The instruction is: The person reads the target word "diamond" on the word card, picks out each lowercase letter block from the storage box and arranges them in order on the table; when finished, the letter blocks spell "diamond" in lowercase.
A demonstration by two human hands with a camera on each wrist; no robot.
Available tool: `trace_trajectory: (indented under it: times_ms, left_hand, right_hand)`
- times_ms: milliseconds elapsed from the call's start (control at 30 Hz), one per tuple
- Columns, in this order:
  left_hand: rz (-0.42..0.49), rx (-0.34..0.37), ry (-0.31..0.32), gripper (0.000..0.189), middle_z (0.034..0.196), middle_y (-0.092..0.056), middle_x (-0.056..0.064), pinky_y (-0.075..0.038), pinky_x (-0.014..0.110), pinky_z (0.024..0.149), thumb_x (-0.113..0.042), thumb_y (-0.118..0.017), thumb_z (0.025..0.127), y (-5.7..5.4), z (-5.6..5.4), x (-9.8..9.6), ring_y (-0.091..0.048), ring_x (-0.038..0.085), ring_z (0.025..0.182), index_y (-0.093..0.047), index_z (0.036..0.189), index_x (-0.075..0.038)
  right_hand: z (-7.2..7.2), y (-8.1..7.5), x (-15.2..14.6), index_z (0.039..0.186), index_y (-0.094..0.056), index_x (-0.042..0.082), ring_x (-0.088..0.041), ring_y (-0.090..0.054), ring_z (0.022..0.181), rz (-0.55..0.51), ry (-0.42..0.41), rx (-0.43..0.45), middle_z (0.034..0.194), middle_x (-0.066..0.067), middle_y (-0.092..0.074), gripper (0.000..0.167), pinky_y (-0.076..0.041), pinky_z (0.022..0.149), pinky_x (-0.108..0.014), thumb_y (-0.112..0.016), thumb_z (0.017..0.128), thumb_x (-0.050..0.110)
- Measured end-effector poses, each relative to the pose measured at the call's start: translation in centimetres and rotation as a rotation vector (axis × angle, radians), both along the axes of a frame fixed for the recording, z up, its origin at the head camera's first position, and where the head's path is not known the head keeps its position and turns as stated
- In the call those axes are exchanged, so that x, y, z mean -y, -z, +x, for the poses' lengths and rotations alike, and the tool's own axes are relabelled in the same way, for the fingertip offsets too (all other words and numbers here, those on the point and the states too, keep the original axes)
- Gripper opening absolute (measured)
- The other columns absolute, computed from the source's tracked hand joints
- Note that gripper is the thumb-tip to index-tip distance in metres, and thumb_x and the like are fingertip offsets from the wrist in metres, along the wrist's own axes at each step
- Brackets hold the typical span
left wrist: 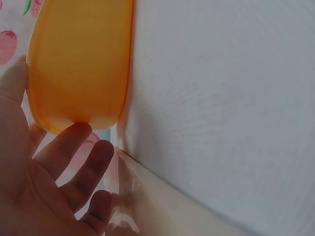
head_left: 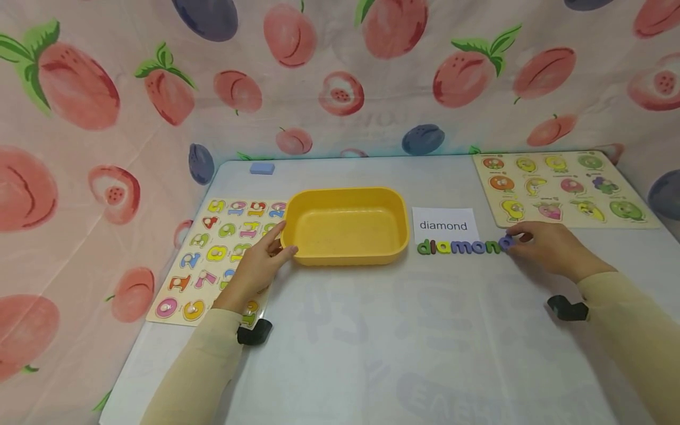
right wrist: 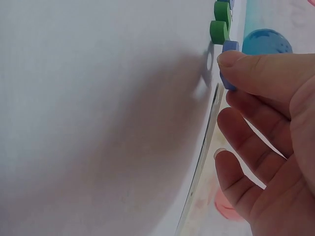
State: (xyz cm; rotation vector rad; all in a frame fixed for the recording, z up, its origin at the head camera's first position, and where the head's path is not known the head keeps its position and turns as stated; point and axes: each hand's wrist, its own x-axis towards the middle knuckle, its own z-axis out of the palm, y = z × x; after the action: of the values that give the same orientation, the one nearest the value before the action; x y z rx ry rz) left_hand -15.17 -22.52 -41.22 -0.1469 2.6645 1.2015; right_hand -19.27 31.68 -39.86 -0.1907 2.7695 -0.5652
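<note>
A yellow plastic tray point(head_left: 345, 227) has nothing inside it. My left hand point(head_left: 256, 265) touches its left end with spread, mostly straight fingers, as the left wrist view also shows. To the right of the tray, colored letters point(head_left: 459, 247) form a row below a white card point(head_left: 445, 223) printed "diamond". Between thumb and forefinger, my right hand point(head_left: 555, 248) pinches a blue letter point(right wrist: 229, 49) at the row's right end. The fingers partly cover its shape. In the right wrist view a green letter point(right wrist: 219, 32) stands just beyond it.
Under my left forearm lies a number puzzle board point(head_left: 215, 254). At the back right is a fruit puzzle board point(head_left: 571, 189). A small blue block point(head_left: 262, 169) sits near the table's back edge. Fruit-print cloth point(head_left: 340, 94) hangs behind and along the sides.
</note>
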Motion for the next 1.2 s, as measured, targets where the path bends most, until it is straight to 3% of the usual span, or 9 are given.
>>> trace_trajectory:
  times_ms: [733, 1200]
  left_hand:
    - [0.011, 0.007, -0.011, 0.075, 0.15, -0.049, 0.012, -0.035, 0.054, 0.111, -0.053, -0.063, 0.095, -0.11, -0.09, 0.07, -0.046, 0.03, 0.136, -0.024, 0.158, -0.043]
    - [0.014, 0.001, -0.006, 0.074, 0.148, -0.051, 0.012, -0.037, 0.053, 0.11, -0.052, -0.063, 0.095, 0.2, -0.06, 0.12, -0.046, 0.03, 0.136, -0.025, 0.158, -0.043]
  right_hand:
    - [-0.14, -0.44, -0.56, 0.13, -0.058, -0.004, -0.045, -0.054, 0.103, 0.038, -0.012, 0.001, 0.116, -0.03, -0.059, 0.048, -0.051, 0.082, -0.058, -0.066, 0.095, 0.028]
    - [-0.31, 0.28, 0.02, 0.127, -0.061, -0.004, -0.041, -0.055, 0.099, 0.027, -0.025, -0.001, 0.111, -0.026, -0.062, 0.044, -0.049, 0.084, -0.058, -0.07, 0.093, 0.021]
